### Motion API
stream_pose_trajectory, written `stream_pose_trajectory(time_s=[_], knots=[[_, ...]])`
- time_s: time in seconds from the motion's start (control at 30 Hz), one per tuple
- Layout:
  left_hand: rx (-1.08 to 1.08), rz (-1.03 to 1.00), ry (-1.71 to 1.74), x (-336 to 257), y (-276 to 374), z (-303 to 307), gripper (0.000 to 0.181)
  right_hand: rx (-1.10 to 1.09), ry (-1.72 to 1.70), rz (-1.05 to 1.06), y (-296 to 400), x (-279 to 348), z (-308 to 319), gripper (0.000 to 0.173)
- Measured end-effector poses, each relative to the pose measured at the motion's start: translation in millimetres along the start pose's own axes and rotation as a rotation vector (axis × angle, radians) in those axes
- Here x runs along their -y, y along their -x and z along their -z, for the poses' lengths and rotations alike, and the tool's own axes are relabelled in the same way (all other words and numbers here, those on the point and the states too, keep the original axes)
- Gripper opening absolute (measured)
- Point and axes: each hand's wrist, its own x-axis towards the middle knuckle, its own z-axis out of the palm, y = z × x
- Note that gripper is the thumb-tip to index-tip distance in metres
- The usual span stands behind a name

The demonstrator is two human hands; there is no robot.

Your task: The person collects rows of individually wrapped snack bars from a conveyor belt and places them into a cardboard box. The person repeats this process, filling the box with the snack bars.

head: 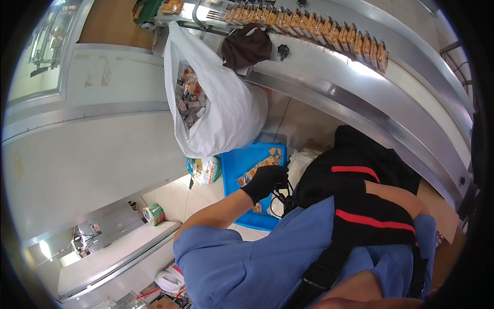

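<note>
My left hand [267, 181], in a black glove, is closed around thin black cords [283, 196] that hang in loops at the front of my body. It lies above a blue plastic crate [233, 166] holding wrapped snack pieces. My right forearm [391, 193] bends across my body, and its hand is hidden by black cloth with red trim [355, 170]. A large white sack [231, 112] stands open beyond the crate, with many small wrapped packets [189, 96] inside.
A metal conveyor [370, 96] carries a row of packaged snacks [301, 24] across the top right. Brown cloth [247, 45] lies at its near edge, by a black knob [283, 51]. A white panel [96, 166] borders the left side. A printed bag [204, 170] sits beside the crate.
</note>
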Motion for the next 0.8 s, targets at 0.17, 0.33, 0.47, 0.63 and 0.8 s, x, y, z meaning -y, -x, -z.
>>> stream_pose_trajectory(time_s=[0.17,0.33,0.47,0.63,0.8], knots=[[0.113,0.010,-0.021,-9.3,6.5,-2.0,0.030,-0.036,0.033,0.011,3.5,-5.3,-2.0,0.022],[0.046,-0.158,-0.577,-10.8,-18.6,13.5,0.034,-0.064,0.075,0.017,6.8,-2.2,1.3,0.024],[-0.087,-0.579,-0.939,-28.2,-40.4,12.5,0.040,-0.094,0.100,0.032,10.3,-3.0,6.5,0.026],[0.393,-0.508,-0.775,-14.9,-58.3,-16.5,0.047,-0.139,0.145,0.038,15.7,-0.9,6.6,0.028],[0.645,-0.480,-0.963,40.5,-106.1,22.8,0.023,-0.172,0.230,0.055,22.9,1.3,11.5,0.030]])
